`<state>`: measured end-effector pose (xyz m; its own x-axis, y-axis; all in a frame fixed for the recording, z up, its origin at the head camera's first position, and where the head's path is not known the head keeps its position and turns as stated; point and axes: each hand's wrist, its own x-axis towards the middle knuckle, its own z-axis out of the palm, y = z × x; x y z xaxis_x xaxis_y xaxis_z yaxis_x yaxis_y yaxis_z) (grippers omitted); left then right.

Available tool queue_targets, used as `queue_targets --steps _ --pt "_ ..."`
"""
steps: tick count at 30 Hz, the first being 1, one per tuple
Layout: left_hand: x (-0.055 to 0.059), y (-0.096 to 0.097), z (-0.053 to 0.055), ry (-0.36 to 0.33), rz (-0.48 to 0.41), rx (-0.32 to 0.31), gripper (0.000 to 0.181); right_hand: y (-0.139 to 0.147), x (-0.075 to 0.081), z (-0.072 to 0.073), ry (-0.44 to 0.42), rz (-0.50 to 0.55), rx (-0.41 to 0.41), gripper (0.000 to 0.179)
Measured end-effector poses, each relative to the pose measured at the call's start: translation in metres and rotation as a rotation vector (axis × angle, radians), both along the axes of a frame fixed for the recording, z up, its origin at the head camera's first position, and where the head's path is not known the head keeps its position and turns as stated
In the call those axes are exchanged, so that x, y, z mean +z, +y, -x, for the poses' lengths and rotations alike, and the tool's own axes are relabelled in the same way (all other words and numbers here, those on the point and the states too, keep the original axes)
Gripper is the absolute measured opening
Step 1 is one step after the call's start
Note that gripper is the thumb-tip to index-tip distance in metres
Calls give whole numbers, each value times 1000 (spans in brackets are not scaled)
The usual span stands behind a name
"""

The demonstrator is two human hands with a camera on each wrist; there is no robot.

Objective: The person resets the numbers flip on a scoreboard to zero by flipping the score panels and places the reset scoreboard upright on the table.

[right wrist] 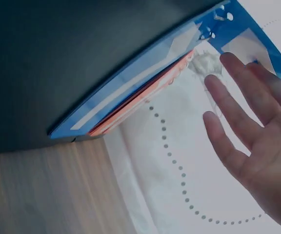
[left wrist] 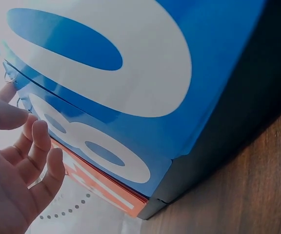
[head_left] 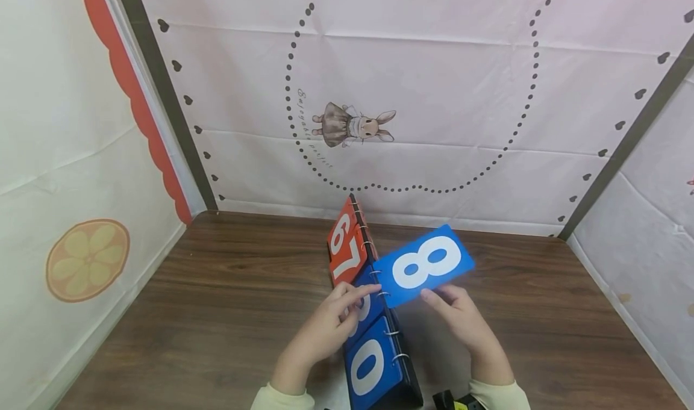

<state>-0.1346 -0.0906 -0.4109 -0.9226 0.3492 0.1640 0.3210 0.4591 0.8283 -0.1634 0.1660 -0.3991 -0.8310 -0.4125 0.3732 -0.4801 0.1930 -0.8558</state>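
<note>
A tabletop flip scoreboard (head_left: 409,392) with a black stand stands on the table, red number cards (head_left: 347,247) at its far end and blue ones nearer. One blue number card (head_left: 428,264) showing an 8 is lifted off to the right, hanging from its rings. My right hand (head_left: 461,313) pinches this card at its lower edge, thumb on the printed face and fingers behind. My left hand (head_left: 331,319) is over the middle blue card, index finger stretched to the rings and the other fingers loosely bent. In the left wrist view, a blue 0 card (left wrist: 160,63) stands closest.
The brown wooden table (head_left: 233,313) reaches back to a pale cloth wall (head_left: 434,97) printed with a rabbit. Pale side walls close in left and right. A small black and yellow object (head_left: 458,401) lies by my right sleeve.
</note>
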Motion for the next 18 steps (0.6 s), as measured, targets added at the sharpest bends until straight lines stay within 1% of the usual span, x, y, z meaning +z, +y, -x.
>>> queue_targets --steps 2,9,13,18 --pt "0 0 0 -3 -1 -3 46 -2 1 -1 22 25 -12 22" --pt "0 0 0 -13 9 -9 48 -11 4 -6 30 61 -71 22" --pt "0 -1 0 -22 12 -8 49 -17 3 -8 18 84 -62 30" --pt "0 -1 0 -23 0 -13 49 -24 3 -9 -16 60 -57 35"
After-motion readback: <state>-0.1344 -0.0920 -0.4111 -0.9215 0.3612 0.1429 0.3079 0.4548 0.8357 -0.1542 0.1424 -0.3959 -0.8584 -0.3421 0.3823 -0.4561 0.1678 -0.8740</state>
